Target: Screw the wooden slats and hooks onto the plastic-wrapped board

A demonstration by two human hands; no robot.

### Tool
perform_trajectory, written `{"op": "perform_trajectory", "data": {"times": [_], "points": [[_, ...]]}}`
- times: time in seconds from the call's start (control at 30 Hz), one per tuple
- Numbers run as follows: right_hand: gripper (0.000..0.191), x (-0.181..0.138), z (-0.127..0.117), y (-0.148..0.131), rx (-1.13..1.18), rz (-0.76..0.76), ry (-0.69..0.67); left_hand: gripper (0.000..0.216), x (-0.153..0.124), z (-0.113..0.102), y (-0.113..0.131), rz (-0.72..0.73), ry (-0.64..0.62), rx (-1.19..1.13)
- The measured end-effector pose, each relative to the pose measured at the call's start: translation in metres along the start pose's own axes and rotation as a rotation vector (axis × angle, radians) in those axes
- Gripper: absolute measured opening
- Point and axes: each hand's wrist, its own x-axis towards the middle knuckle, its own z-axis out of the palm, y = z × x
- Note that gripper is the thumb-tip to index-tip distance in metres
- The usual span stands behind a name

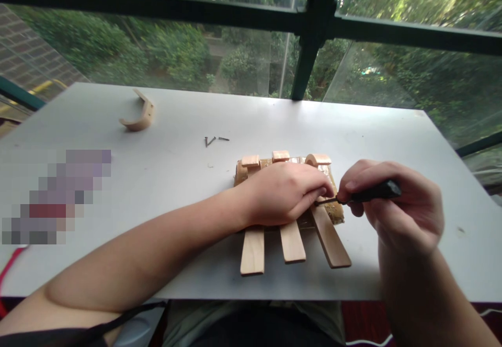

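Observation:
My right hand (400, 200) is wrapped around a screwdriver (376, 192) with a black handle. Its thin shaft points left, and the tip meets the rightmost wooden hook (332, 237). My left hand (292, 192) lies across the work with thumb and fingers pinched together beside that tip; what they grip is hidden. Under this hand is a block wrapped in shiny brown tape (336, 213). Two more pale wooden hooks, the left one (253, 253) and the middle one (293, 242), also lie across the block, with flat ends toward me and curled ends at the far side.
Several loose screws (212, 141) lie on the white table (176, 174) beyond the block. Another wooden hook (143, 114) rests at the far left. A blurred-out item (58, 200) is at the left, with a red cord (11, 263) below it. Windows border the far edge.

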Motion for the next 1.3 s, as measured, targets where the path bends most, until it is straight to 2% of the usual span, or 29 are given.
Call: {"op": "perform_trajectory", "data": {"times": [0.1,0.13,0.17,0.23,0.27,0.3,0.37,0.43,0.53,0.73,1.17,1.3], "points": [[0.022,-0.001,0.000,0.002,-0.010,0.031,0.004,0.026,-0.006,-0.028,0.014,0.054,-0.025,0.058],[0.022,-0.001,0.001,0.002,-0.010,0.036,0.006,0.027,-0.009,-0.041,0.018,0.074,0.001,0.035],[0.023,-0.002,0.001,0.002,-0.006,0.037,0.005,0.026,-0.013,-0.054,0.021,0.081,0.090,0.016],[0.022,-0.001,0.003,0.003,0.000,0.039,0.006,0.019,-0.020,-0.075,0.021,-0.028,0.263,0.090],[0.021,-0.001,0.003,0.003,0.000,0.039,0.011,0.019,-0.023,-0.082,0.017,-0.094,0.312,0.161],[0.021,-0.001,0.004,0.003,-0.002,0.040,0.017,0.025,-0.026,-0.086,0.010,-0.180,0.285,0.230],[0.019,-0.001,0.004,0.004,-0.013,0.047,0.031,0.045,-0.029,-0.086,-0.006,-0.316,0.155,0.362],[0.019,-0.001,0.004,0.005,-0.020,0.050,0.037,0.058,-0.029,-0.078,-0.020,-0.425,0.024,0.361],[0.019,-0.002,0.003,0.005,-0.022,0.051,0.024,0.057,-0.025,-0.062,-0.030,-0.470,-0.161,0.272],[0.021,-0.001,0.002,0.005,-0.031,0.060,-0.002,0.036,-0.020,-0.052,-0.024,-0.532,-0.112,0.282],[0.016,-0.002,0.001,0.004,-0.055,0.083,-0.061,0.037,-0.021,-0.051,-0.027,-0.562,-0.133,0.216],[0.015,-0.003,0.001,0.003,-0.084,0.100,-0.057,0.048,-0.026,-0.059,-0.028,-0.521,-0.102,0.052]]}}
